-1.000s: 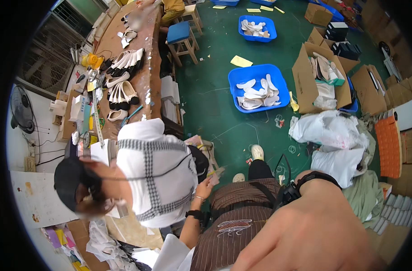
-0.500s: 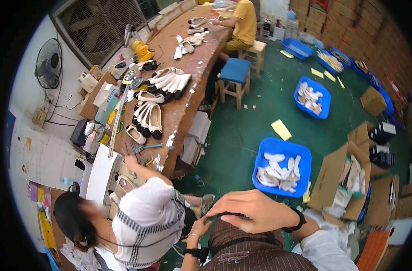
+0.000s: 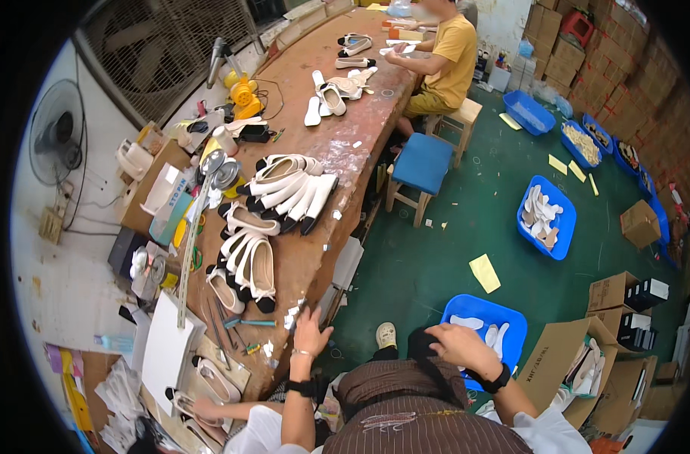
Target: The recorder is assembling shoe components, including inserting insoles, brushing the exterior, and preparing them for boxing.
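Brown and worn, the work surface [image 3: 322,144] has its near edge just beside the left grip [image 3: 309,333], whose fingers are spread with nothing visible in them; a teal-handled hand tool [image 3: 258,323] lies to its left, black-toed cream ballet flats [image 3: 261,268] farther beyond. The right grip [image 3: 466,348] is loosely curled, its palm hidden, so I cannot tell whether it holds anything; beyond it sits a blue plastic tub [image 3: 513,314] of white insoles [image 3: 498,339].
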Available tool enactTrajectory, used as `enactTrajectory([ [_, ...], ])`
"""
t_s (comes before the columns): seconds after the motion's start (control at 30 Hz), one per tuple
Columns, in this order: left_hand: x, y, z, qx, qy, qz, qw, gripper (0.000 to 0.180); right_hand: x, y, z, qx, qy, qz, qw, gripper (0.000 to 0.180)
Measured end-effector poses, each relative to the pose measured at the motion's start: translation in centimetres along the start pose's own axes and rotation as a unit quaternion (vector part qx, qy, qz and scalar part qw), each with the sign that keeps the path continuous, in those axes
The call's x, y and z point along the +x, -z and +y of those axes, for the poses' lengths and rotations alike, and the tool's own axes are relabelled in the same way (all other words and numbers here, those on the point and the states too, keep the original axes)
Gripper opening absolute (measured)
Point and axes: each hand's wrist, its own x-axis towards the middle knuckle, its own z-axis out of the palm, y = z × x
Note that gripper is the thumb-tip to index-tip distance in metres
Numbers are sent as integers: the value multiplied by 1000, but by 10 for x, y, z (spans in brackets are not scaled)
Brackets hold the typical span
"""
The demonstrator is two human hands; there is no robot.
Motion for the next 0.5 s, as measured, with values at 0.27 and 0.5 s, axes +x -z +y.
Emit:
enactTrajectory([
  [0.27, 213, 52, 41, 70, 65, 104, 990, 103, 83, 53, 101, 39, -182, -15, 982, 33],
  [0.5, 369, 41, 30, 134, 193, 87, 968, 118, 211, 133, 196, -42, -144, -37, 988, 33],
])
